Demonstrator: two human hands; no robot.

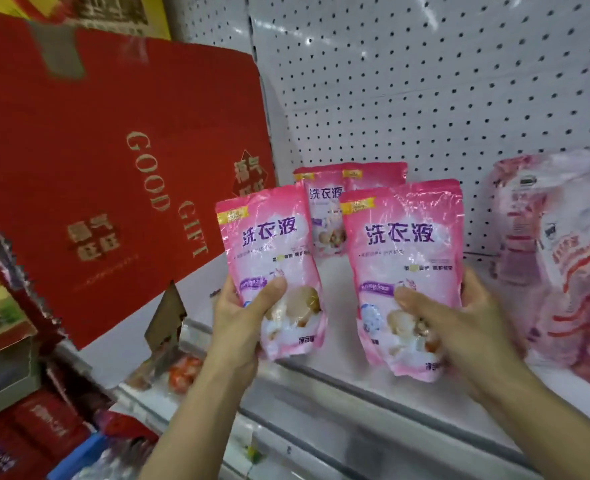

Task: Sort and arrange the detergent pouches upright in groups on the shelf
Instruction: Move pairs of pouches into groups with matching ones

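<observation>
While held upright over shelf [321, 382] edge for grouping: left hand [238, 306] fingers gripping one pink pouch [269, 251], right hand [459, 327] gripping second pouch [404, 258]; third pouch [324, 209] standing behind.

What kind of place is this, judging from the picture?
Most likely a shop aisle: a white pegboard back panel over a retail shelf, identical pink detergent pouches standing on it, and a red gift box beside them.
</observation>
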